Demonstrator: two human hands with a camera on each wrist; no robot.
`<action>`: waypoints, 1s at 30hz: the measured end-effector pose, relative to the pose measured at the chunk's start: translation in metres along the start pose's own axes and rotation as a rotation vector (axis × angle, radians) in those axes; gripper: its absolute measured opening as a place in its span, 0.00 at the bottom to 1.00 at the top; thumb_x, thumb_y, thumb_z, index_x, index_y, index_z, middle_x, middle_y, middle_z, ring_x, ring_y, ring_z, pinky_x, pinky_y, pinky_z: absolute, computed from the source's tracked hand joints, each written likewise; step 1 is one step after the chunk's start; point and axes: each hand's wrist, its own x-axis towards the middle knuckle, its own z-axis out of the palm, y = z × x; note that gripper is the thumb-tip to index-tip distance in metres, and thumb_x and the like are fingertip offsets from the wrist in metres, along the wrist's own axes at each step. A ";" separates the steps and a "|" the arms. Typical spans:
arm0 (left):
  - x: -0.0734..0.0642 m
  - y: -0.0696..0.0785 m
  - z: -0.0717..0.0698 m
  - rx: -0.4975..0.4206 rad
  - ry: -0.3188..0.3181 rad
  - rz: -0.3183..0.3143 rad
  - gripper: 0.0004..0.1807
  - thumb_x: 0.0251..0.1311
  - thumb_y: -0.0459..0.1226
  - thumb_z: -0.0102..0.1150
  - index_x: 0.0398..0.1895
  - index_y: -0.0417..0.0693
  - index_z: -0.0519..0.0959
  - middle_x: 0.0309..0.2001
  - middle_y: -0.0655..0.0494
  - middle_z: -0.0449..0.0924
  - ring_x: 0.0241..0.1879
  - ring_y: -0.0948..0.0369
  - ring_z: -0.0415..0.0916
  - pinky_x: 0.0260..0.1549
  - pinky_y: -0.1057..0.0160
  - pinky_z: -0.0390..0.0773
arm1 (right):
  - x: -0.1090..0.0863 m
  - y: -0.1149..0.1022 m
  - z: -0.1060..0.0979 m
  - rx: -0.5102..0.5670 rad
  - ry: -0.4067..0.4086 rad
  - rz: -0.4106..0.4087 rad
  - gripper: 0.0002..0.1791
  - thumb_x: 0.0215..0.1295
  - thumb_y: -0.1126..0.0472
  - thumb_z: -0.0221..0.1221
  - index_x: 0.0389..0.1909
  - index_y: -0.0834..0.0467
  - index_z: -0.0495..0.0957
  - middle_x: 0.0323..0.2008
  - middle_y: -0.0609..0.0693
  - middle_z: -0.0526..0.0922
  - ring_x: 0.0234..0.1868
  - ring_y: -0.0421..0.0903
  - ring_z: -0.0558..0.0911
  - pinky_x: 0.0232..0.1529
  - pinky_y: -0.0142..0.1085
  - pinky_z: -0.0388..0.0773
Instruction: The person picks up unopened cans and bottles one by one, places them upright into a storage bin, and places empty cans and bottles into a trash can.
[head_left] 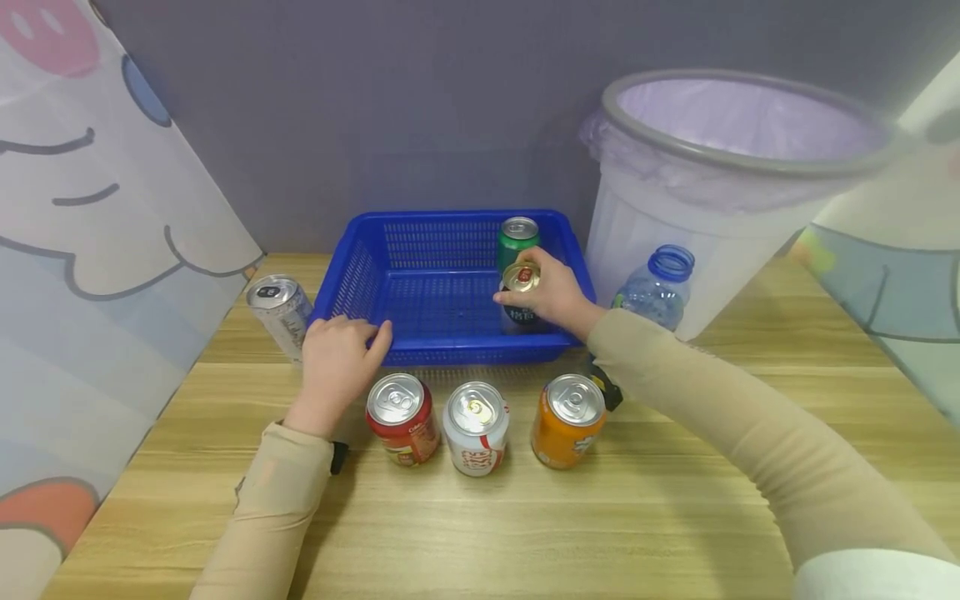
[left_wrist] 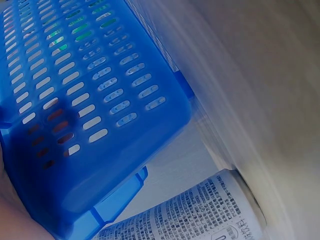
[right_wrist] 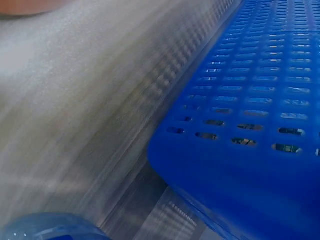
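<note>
In the head view a blue plastic basket lies across the middle of the table. My left hand grips its front left corner, fingers over the rim. Inside the basket, at its right end, my right hand holds a dark can with a gold top between thumb and fingers. Just behind that can stands a green can. The left wrist view shows the basket's slotted wall close up; the right wrist view shows the basket's other end, with the right hand itself out of sight.
A silver-white can leans left of the basket. In front stand a red Coke can, a white can and an orange can. A clear blue bottle and a lined white bin are at the right.
</note>
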 end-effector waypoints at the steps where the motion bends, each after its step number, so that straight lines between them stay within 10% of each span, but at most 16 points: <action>1: 0.000 0.000 0.000 -0.001 0.002 0.000 0.25 0.63 0.46 0.46 0.16 0.40 0.82 0.18 0.47 0.81 0.21 0.48 0.74 0.26 0.52 0.66 | 0.000 0.000 0.000 -0.003 0.009 0.006 0.35 0.46 0.50 0.72 0.51 0.59 0.68 0.44 0.58 0.78 0.44 0.53 0.77 0.47 0.46 0.74; 30: 0.001 -0.001 -0.001 0.004 -0.028 -0.024 0.25 0.64 0.47 0.45 0.20 0.41 0.83 0.21 0.47 0.82 0.23 0.48 0.75 0.28 0.52 0.66 | 0.006 0.001 0.002 0.015 0.031 0.099 0.39 0.52 0.46 0.68 0.56 0.63 0.61 0.49 0.60 0.75 0.48 0.55 0.77 0.51 0.48 0.74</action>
